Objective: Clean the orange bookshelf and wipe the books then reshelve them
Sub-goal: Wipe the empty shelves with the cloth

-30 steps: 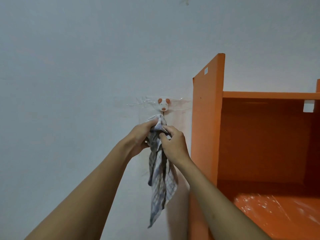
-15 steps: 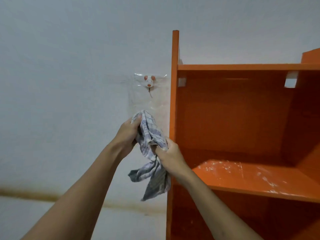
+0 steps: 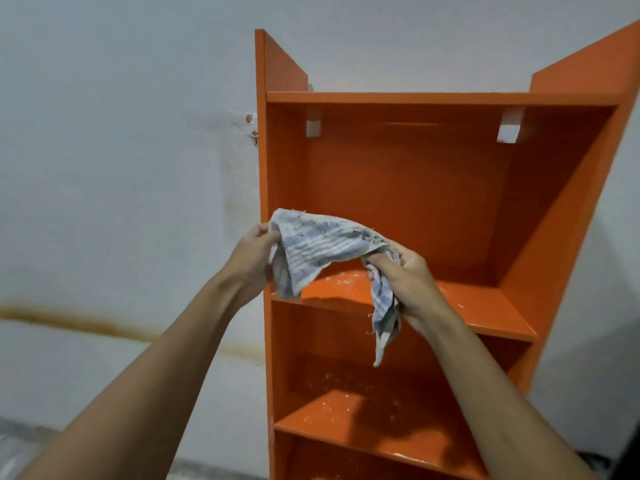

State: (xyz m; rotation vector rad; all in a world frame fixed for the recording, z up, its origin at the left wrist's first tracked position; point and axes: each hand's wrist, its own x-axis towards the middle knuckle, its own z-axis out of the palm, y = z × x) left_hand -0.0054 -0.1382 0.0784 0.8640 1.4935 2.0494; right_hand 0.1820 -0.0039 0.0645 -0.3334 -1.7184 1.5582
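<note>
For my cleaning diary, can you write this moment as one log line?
cloth: held in front of bookshelf | left hand: grips cloth | right hand: grips cloth | shelves: white specks

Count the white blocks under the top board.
2. One white block at the upper left of the orange bookshelf's top compartment, the other at its upper right. Others may be hidden lower.

Only one view is given, taken from a head-worn wide-angle camera, aimed forward and slightly down, near the front of the orange bookshelf (image 3: 415,188).
</note>
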